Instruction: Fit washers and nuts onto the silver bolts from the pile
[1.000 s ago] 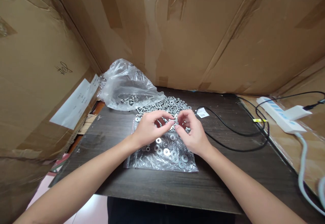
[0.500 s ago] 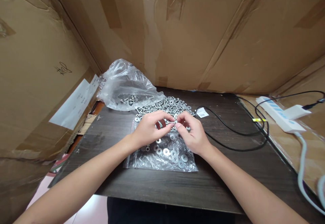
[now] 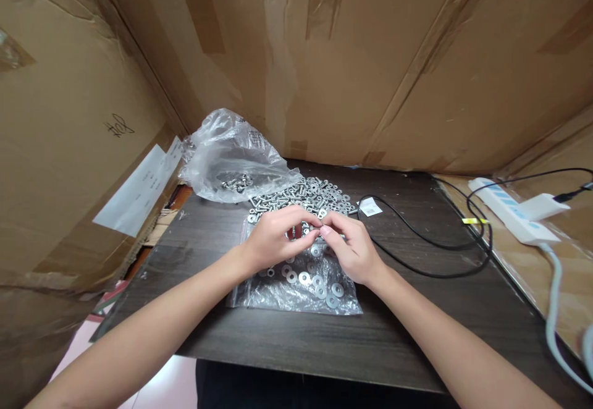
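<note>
Two hands meeting over washers.
Left hand [image 3: 273, 239] and right hand [image 3: 348, 248] are pinching one small bolt [image 3: 319, 230] above the bag [image 3: 296, 291].

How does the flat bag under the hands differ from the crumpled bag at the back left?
The flat bag lies smooth on the dark table, near the front; the crumpled bag stands puffed up at the far left. The flat bag shows round washers; the crumpled bag shows a small cluster of screws. The left hand and right hand hover over the flat bag only. Both are clear plastic holding metal hardware.
</note>
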{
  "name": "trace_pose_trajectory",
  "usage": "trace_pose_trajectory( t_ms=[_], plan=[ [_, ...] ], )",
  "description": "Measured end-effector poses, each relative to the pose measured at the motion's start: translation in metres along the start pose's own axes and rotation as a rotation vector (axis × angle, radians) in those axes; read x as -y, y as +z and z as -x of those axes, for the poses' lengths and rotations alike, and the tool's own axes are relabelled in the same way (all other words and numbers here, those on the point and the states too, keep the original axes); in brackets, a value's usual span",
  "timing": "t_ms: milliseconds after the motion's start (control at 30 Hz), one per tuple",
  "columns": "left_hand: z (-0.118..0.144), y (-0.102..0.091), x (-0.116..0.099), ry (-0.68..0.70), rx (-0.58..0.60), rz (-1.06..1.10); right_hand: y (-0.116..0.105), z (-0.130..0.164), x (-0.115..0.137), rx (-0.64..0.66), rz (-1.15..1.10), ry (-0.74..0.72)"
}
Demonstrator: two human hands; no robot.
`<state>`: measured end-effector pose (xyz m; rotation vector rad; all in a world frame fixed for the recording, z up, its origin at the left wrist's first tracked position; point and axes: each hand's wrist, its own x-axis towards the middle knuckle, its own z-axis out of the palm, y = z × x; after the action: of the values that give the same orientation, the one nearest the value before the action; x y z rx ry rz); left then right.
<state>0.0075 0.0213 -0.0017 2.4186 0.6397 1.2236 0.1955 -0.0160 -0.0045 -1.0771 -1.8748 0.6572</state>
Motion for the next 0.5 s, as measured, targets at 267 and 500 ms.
trace_pose_trajectory(
  t_ms=[267, 500],
  plan=[
    [0.0014, -0.0019, 0.0014, 0.008, 0.013, -0.026, 0.0009, -0.0010, -0.0023, -0.008, 0.021, 0.001],
    [0.0006, -0.0009, -0.0018, -0.006, 0.005, 0.028, -0.0022, 0.0010, -0.0006, 0.017, -0.101, 0.042]
  ],
)
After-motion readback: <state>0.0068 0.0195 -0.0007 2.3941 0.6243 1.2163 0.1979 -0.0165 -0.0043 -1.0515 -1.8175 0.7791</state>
